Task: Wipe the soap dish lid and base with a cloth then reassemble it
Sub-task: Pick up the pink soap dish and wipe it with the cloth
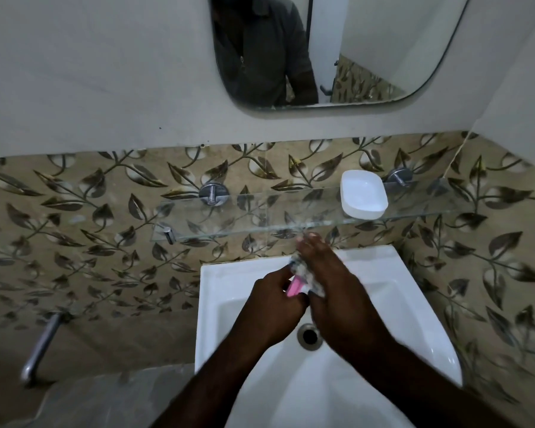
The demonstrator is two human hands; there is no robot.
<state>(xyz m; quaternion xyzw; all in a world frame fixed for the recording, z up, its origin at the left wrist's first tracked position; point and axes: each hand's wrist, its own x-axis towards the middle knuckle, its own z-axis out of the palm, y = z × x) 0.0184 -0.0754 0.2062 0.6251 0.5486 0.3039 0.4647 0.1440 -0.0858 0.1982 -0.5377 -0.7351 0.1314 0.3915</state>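
1. The left hand (278, 301) curls its fingers round a pink plastic soap dish piece (292, 287) and holds it above the white ceramic sink (212, 304). Only a sliver of the pink shows.
2. The right hand (331, 282) lies over a speckled grey-white cloth (306, 273) and presses it onto the pink piece. Its fingers reach forward and are blurred. The thumb is hidden, so I cannot tell whether it pinches the cloth.
3. The white rounded-rectangular plastic soap dish piece (364, 194) sits hollow side up on the clear glass wall shelf (229, 217), toward its right end and well apart from the hands.
4. Which piece is the lid and which the base cannot be told.
5. Around them: a round metal drain (309, 336) just below the hands, leaf-patterned wall tiles (74, 227) and a wall mirror (383, 41) above.
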